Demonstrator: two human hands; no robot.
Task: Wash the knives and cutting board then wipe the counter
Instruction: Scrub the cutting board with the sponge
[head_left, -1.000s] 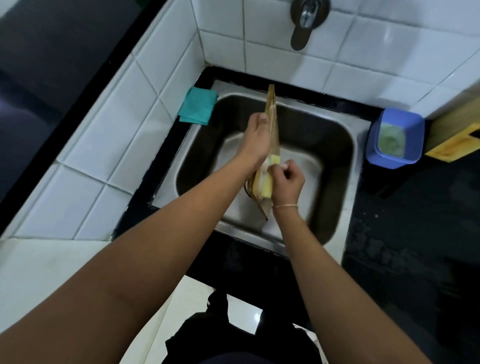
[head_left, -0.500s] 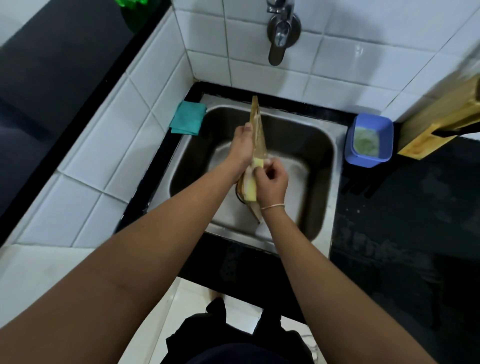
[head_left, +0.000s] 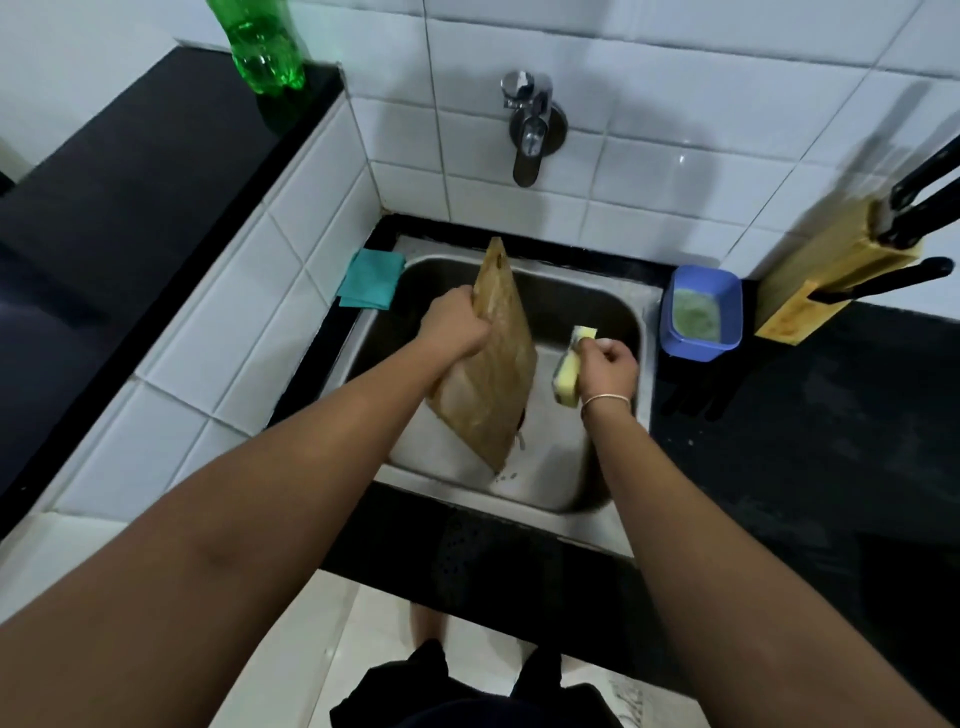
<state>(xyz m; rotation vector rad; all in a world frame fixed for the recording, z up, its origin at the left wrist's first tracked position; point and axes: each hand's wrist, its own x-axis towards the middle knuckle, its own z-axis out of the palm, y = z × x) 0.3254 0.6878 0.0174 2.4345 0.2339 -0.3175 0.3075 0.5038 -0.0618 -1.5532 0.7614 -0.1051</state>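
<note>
Sponge (head_left: 569, 371) has come off the board (head_left: 493, 364) since half a second ago; it was pressed on the face then, now it sits apart to the right with sink (head_left: 597, 291) steel showing between them; board has also swung from edge-on to showing its broad face; camera tipped up, so bottle (head_left: 265, 47) and knife block (head_left: 826, 270) are now in frame.

Left hand (head_left: 454, 327): grip clenched on the board's left edge, upper half, fingers wrapped round and out of sight behind it; board hangs tilted over the basin, hole end up toward the tap (head_left: 530, 130), lower corner down near the front wall; drips fall from that corner, so holding it there likely keeps runoff in the sink; forearm reaches in straight from lower left.

Right hand (head_left: 605, 366): grip closed on the sponge, pinching its top, yellow body hanging down left of the knuckles; wrist with bangle, bent slightly inward; forearm comes up from lower right.

Tap shows no stream that I can see; blue tub (head_left: 698, 312) with greenish contents sits on the bench just right of the sink, nearest the sponge hand; my guess is a soap reload or a flip to the other face comes next.

Knives (head_left: 919, 208): black handles stick out of the block at far right, on the bench (head_left: 831, 415) against the wall; teal cloth (head_left: 371, 278) lies at the sink's back-left corner, handy for the wipe; wipe not started by the look of it.
</note>
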